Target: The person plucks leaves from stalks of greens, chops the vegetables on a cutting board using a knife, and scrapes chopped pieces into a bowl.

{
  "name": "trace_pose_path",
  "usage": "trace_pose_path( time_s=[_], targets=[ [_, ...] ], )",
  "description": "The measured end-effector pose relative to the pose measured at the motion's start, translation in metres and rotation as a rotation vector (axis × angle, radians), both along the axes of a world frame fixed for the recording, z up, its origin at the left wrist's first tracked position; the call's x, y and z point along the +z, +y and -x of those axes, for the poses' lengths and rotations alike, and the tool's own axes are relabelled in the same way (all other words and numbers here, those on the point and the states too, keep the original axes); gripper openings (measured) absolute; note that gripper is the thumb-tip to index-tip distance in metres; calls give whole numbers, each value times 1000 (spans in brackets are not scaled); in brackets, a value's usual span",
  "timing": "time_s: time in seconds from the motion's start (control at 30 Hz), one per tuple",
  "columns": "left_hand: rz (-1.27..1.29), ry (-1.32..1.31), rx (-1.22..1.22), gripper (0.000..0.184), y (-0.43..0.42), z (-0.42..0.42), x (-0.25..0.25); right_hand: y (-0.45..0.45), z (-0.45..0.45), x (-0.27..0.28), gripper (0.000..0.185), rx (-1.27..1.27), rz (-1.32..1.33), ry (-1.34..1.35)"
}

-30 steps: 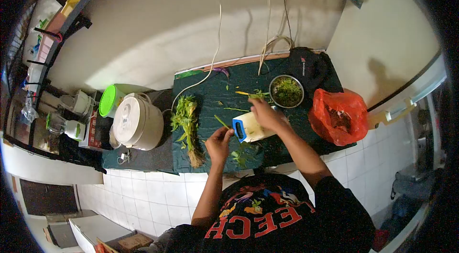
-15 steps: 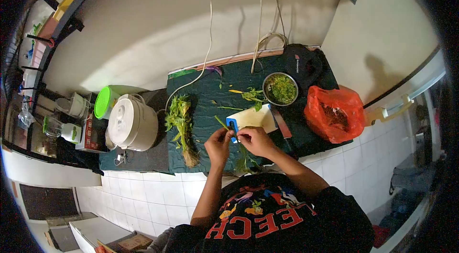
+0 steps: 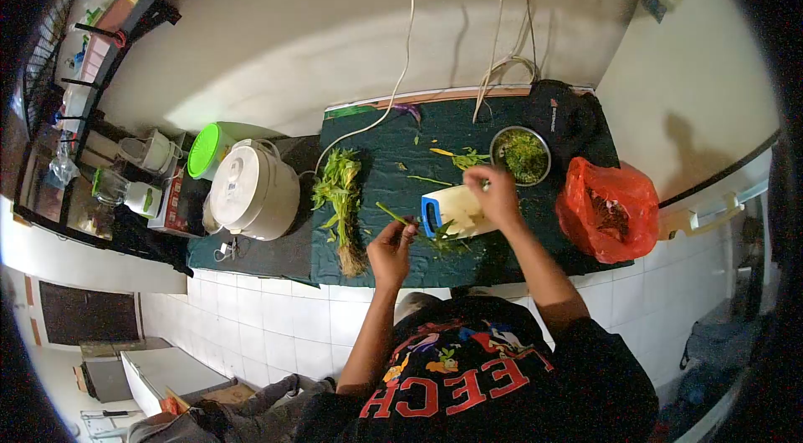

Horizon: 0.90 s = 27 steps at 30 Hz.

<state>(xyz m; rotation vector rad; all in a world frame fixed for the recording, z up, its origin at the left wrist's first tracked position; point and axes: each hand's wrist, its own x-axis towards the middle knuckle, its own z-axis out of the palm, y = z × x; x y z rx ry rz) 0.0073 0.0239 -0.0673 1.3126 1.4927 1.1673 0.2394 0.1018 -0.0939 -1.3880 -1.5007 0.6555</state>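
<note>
My left hand (image 3: 391, 254) is pinched round a green stem (image 3: 390, 211) whose leaves hang to the right over a white cutting board (image 3: 462, 207) with a blue handle end. Above the board's right part is my right hand (image 3: 495, 190), its fingers bent together; whatever it may hold is too small to make out. Beyond it stands a metal bowl (image 3: 542, 147) of chopped greens. A few loose leaves (image 3: 468, 159) and a thin stem (image 3: 429, 180) lie behind the board. A bunch of rooted greens (image 3: 339, 196) rests on the dark cloth at the left.
A red plastic bag (image 3: 619, 204) with scraps is at the right, a black bag (image 3: 569, 119) behind the bowl. The white rice cooker (image 3: 253, 189) and a green-lidded container (image 3: 206, 151) stand left. A cable (image 3: 407, 66) runs down the wall onto the table.
My right hand has left my left hand and moved right and forward over the board. The knife seen on the board's right side is now covered. The whole view has shifted.
</note>
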Motion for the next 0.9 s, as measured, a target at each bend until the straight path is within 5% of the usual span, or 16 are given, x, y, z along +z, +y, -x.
trace_pose_path(
  time_s=[0.13,0.23,0.37,0.43,0.63,0.9],
  targets=[
    [15,-13,-13,26,1,4,-4,56,-18,-27,22,5,-43,-114],
    [-32,-27,-17,25,5,4,-9,59,-12,-38,28,-40,-322,-404],
    [0,-13,-11,25,6,5,-7,-23,21,1,30,521,306,158],
    [2,-36,-16,26,9,3,-8,-48,32,-10,28,568,236,107],
    [16,-94,-144,25,11,-6,0,-63,38,-24,15,402,145,104],
    [107,238,-197,27,-2,-14,-3,-81,43,-17,15,317,102,52]
  ],
)
